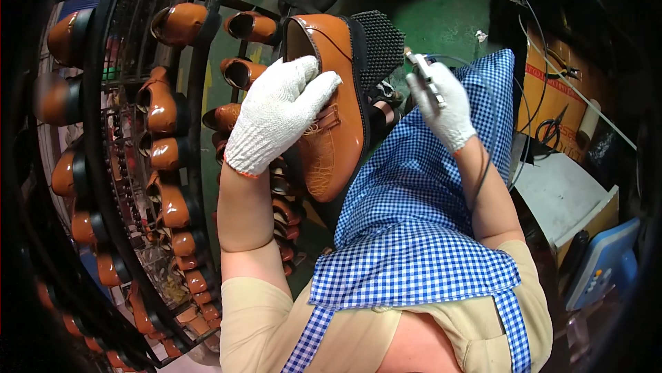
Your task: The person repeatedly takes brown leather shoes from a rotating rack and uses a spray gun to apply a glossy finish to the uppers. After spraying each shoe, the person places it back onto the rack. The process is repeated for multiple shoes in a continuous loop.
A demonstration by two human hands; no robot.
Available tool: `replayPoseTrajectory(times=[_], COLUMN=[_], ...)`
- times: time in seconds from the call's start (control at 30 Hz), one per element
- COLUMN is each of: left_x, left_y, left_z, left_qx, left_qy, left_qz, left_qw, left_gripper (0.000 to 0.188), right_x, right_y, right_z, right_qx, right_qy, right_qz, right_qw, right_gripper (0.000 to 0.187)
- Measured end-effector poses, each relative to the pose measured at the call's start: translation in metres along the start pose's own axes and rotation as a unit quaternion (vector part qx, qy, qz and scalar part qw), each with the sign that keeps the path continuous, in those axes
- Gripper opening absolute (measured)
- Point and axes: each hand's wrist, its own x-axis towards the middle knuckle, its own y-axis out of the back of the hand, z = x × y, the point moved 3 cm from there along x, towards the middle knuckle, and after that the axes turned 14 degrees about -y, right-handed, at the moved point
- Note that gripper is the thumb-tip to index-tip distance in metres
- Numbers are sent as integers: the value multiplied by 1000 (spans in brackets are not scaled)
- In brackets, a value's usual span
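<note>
My left hand (279, 114), in a white knit glove, grips a glossy brown leather lace-up shoe (348, 124) by its upper. The shoe's toe points toward me, and its dark sole edge faces right. Laces show just below my thumb; my fingertips are partly hidden by the hand itself. To the right of the shoe, apart from it, my gloved right hand (448, 107) is closed around a small silver air gun (429, 80). Its tip points up and left, and a thin hose (494, 131) trails from it past my wrist.
Black metal racks (96, 90) with many brown shoes (165, 152) fill the left side. A black studded pad (379, 48) sits behind the held shoe. At right are a cardboard box (558, 107), pliers (562, 66), scissors (549, 131), a pale board (558, 190) and loose cables. A blue checked apron (414, 262) covers my lap.
</note>
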Motion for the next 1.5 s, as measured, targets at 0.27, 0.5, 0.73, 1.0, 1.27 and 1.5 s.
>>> replayPoseTrajectory(times=[0.27,0.5,0.73,1.0,1.27,1.5], left_x=[-1,2,2,-5,-34,-24], left_y=[-2,-4,-7,-2,26,35], left_z=[-5,2,5,4,25,28], left_qx=[5,52,67,97,127,268], left_qy=[-18,-55,-82,-119,-194,-217], left_qz=[-5,-2,20,10,-101,-78], left_qw=[1000,997,994,988,967,936], left_gripper=[23,25,29,23,44,21], right_x=[-23,-19,-9,-29,-24,-28], right_y=[-40,18,-6,4,2,32], right_z=[-1,-18,-59,-47,-9,-1], right_qx=[9,234,421,504,269,319], right_qy=[36,-49,-83,-48,-34,-87], right_qz=[-134,-11,-152,-100,-54,43], right_qw=[990,971,890,857,961,943], right_gripper=[19,31,38,35,37,33])
